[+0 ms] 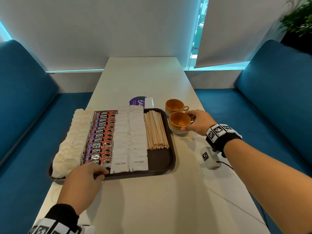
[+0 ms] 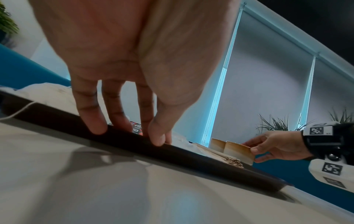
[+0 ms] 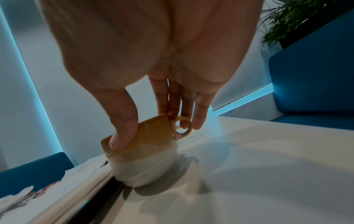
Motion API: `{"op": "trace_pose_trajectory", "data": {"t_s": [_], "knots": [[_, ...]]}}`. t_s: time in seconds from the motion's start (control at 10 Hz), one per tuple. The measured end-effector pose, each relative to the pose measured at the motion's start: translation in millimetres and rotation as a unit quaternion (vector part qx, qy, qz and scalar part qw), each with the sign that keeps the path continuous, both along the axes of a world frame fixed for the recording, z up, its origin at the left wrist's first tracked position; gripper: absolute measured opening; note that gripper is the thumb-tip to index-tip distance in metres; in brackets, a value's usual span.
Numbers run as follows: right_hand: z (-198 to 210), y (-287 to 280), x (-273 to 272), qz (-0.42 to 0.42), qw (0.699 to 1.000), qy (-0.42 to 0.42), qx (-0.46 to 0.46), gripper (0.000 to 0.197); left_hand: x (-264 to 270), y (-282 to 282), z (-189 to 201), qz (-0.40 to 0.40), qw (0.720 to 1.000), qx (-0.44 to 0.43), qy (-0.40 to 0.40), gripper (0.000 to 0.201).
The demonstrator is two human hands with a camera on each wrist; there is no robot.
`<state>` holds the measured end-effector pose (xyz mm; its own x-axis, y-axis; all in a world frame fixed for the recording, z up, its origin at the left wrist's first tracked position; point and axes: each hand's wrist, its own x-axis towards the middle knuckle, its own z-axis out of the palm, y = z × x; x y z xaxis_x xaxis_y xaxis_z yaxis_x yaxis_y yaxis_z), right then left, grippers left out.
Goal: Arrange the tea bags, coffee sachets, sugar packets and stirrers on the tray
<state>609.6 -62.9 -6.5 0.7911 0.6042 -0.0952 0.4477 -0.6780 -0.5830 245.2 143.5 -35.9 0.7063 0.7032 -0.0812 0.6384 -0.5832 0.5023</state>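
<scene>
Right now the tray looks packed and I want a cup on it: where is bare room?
On the tray, only the near right corner, bordered by stirrers, sugar packets and rim. The table is bare on the tray's near side and beyond the cups. The tray's rest is packed.

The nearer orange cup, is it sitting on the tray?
No, the nearer cup is outside the tray, on the white table beside its right edge, with the right hand gripping it.
</scene>
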Motion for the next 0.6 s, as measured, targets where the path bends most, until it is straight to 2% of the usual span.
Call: {"op": "trace_pose_trajectory", "data": {"t_s": [0.3, 0.4, 0.5, 0.6], "knots": [[4.1, 4.2, 4.1, 0.006, 1.000, 0.001, -0.009, 0.079, -1.2, 1.2, 0.9, -0.007, 1.000, -0.006, 0.012, 0.023], [10.0, -2.1, -5.2, -0.011, 1.000, 0.007, 0.011, 0.085, -0.7, -1.1, 5.9, -0.013, 1.000, -0.019, 0.019, 0.023], [13.6, -17.2, -21.1, -0.024, 0.999, -0.001, 0.043, 0.077, -4.4, -4.0, 14.4, -0.017, 0.999, -0.041, 0.005, 0.019], [16.9, -44.4, -49.1, -0.016, 0.998, -0.031, 0.043, 0.053, -16.1, -9.0, 21.4, -0.012, 0.998, -0.054, -0.016, 0.029]]}}
